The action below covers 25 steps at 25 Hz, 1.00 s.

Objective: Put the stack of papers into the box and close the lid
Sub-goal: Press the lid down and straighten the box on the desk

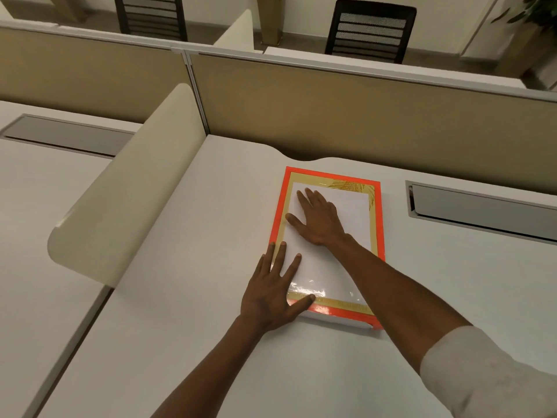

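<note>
Both hands flat, fingers spread, gripping nothing. Right hand (316,218) lies palm-down on the upper middle of the white panel. Left hand (275,289) lies palm-down over the near-left corner, fingers on the white panel and gold border, thumb on the orange edge, heel on the tabletop (180,327).

Under them: a flat box (378,224) with orange rim, gold inner border and a glossy white centre, lying flat near the far edge of the tabletop, just in front of the beige partition (361,116). The white centre could be the lid face or the stack of papers (346,212) under film; can't tell which. No loose papers visible elsewhere, so my read is they're inside and the lid is being pressed down, or close to it.

Handling guess: shallow card box, fairly stiff at the rim, softer mid-panel. The glossy surface glares at the near end, so it's likely slippery under flat palms. With paper inside it would be moderately heavy. Press along the orange edges and corners rather than the centre; to lift, take both long sides.

A curved cream divider (126,188) stands to the left, well apart. A cable tray (482,209) is set into the tabletop on the right.
</note>
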### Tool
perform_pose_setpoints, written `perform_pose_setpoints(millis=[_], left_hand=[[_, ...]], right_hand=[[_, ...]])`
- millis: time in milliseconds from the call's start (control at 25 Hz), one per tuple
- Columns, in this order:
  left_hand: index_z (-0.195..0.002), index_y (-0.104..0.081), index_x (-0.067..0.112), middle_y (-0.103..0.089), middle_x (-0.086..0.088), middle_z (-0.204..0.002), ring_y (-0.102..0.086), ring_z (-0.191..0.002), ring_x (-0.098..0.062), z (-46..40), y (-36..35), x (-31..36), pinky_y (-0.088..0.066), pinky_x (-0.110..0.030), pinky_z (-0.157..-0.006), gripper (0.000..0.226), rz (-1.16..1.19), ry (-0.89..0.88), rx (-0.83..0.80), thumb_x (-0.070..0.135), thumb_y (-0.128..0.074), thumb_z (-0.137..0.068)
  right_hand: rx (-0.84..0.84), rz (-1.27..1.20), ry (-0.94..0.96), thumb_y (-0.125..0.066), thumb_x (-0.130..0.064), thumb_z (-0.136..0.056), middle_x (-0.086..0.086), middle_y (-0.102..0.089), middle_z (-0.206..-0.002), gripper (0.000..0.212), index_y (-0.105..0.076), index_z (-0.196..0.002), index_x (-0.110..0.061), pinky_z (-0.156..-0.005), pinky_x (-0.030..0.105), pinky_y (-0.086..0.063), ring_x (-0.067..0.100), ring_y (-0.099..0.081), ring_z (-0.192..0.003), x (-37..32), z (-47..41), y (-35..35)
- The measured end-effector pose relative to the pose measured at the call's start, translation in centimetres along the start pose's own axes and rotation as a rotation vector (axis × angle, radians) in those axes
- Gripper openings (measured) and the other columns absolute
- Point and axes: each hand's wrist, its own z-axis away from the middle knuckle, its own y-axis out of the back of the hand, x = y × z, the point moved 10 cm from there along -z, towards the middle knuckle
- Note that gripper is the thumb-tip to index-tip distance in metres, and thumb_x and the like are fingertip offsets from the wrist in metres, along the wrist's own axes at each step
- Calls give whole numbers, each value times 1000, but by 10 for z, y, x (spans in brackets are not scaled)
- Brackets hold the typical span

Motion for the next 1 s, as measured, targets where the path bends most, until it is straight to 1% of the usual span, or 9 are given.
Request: perform_pose_setpoints(millis=[120, 240, 400, 520, 600, 680, 760, 880, 1000], left_hand=[[-160, -12, 37, 4, 2, -172, 13, -157, -23, 0, 4, 2, -17, -48, -124, 95, 3, -3, 34, 89, -30, -83], [-159, -20, 37, 3, -3, -172, 13, -157, -31, 0, 6, 1, -30, -50, -115, 98, 14, 21, 38, 92, -32, -80], [-159, -14, 40, 6, -1, -172, 10, -157, -34, 1, 5, -2, -39, -57, -112, 100, 11, 59, -11, 94, -29, -77], [-159, -14, 41, 7, 0, -171, 8, -157, -34, 1, 8, 0, -42, -59, -110, 102, 34, 65, -52, 96, -28, -75], [-159, -15, 41, 10, 3, -171, 9, -158, -29, 3, 14, 0, -39, -58, -112, 107, 108, 65, -63, 98, -33, -70], [-159, -14, 41, 13, 7, -170, 5, -158, -24, 8, 17, -6, -34, -51, -115, 117, 257, 64, -44, 98, -50, -63], [-160, -14, 38, 16, 8, -169, -3, -158, -22, 19, 16, -11, -33, -41, -115, 126, 363, 29, -19, 90, -67, -58], [-161, -16, 33, 16, 6, -170, -14, -157, -26, 33, 9, -16, -43, -44, -113, 120, 378, -19, -19, 68, -81, -66], [-161, -19, 31, 15, 4, -170, -23, -154, -29, 33, 9, -16, -51, -45, -107, 115, 380, -18, -14, 56, -84, -70]], right_hand=[[208, -97, -347, -35, -68, -93, 9, -10, -166, 82, -16, -157, -19, -120, 56, -7, 32, -4, -153, 70, 40, 9], [221, -142, -567, -36, -67, -92, 13, -12, -165, 85, -18, -156, -14, -119, 60, -17, 37, -8, -151, 123, 87, -3], [187, -103, -486, -36, -64, -94, 12, -10, -166, 84, -16, -156, -11, -115, 54, -32, 37, -15, -150, 122, 96, -7], [154, -187, -439, -39, -60, -96, 11, -4, -166, 82, -12, -157, -11, -118, 53, -29, 36, -11, -151, 119, 96, -3], [159, -364, -430, -44, -57, -97, 9, -3, -167, 81, -11, -157, -15, -120, 51, -24, 33, -12, -152, 123, 106, 1], [208, -451, -480, -50, -55, -96, 10, -13, -166, 81, -13, -157, -17, -117, 49, -27, 33, -22, -149, 134, 132, 1], [255, -430, -539, -53, -52, -95, 13, -35, -157, 76, -25, -154, -14, -112, 48, -37, 34, -39, -141, 143, 169, -8], [310, -408, -507, -53, -45, -96, 16, -59, -135, 61, -40, -145, -11, -100, 46, -49, 36, -58, -121, 134, 213, -27], [353, -445, -510, -48, -42, -100, 19, -62, -131, 62, -34, -151, -9, -99, 47, -51, 39, -59, -118, 124, 225, -32]])
